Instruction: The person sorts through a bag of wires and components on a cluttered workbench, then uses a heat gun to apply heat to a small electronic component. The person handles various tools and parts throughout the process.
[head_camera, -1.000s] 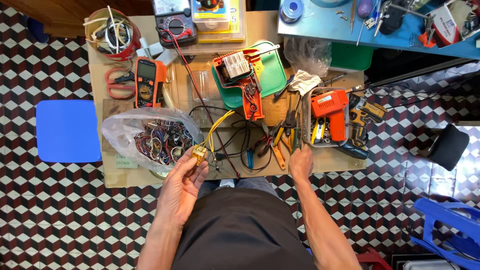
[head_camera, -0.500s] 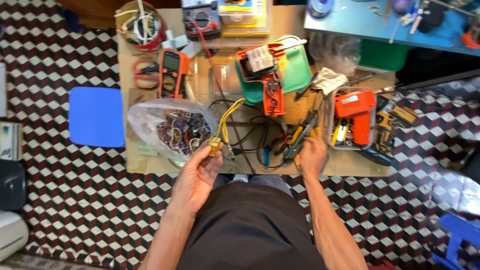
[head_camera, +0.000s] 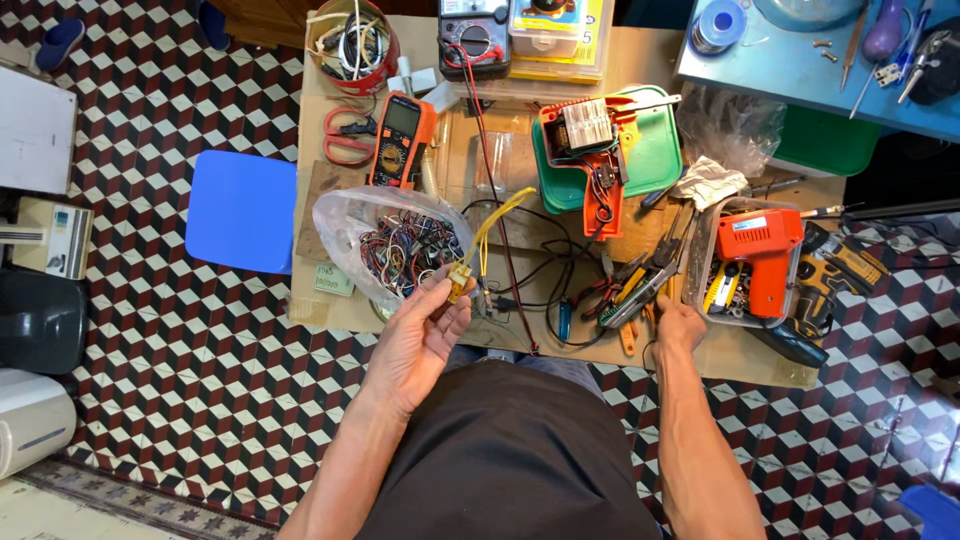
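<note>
Cardboard-covered workbench (head_camera: 330, 305) crowded with tools, over a checkered tile floor (head_camera: 170, 360). Left hand (head_camera: 420, 335) pinches a yellow-wired connector (head_camera: 458, 283); right hand (head_camera: 680, 325) rests among pliers (head_camera: 640, 290), grip unclear.

The small yellow part (head_camera: 459, 283) in the left hand (head_camera: 420, 340) is too small to identify, and the fingers cover its lower half. What the right hand (head_camera: 680, 325) touches among the pliers (head_camera: 640, 290) cannot be told. At 12 o'clock, the analog meter (head_camera: 475, 35) and red tin (head_camera: 352, 40) are cut by the top edge. The wires inside the clear bag (head_camera: 395, 250) blur together.
</note>
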